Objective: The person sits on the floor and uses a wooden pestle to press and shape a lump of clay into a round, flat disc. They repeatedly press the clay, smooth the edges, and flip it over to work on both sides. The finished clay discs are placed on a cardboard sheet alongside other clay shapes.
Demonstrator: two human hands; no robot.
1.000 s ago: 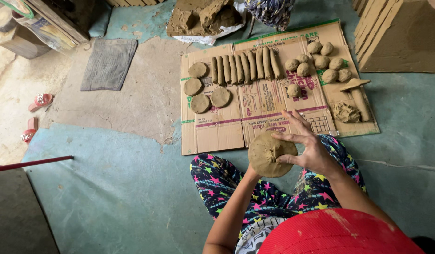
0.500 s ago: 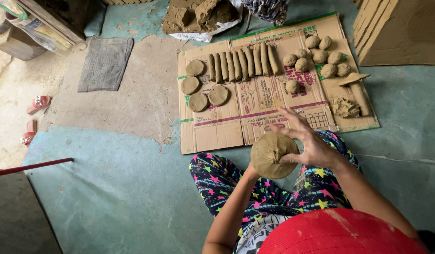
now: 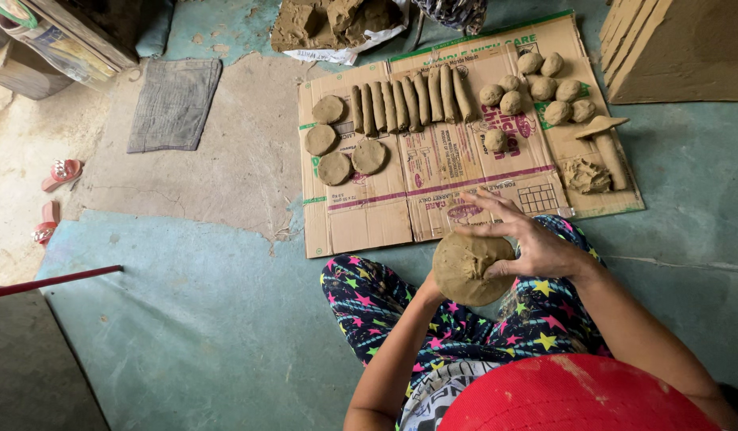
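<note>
Hands cupping round, dented clay disc

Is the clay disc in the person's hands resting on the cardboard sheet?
No: the clay disc is held up by both hands above the patterned lap, short of the cardboard sheet.
</note>
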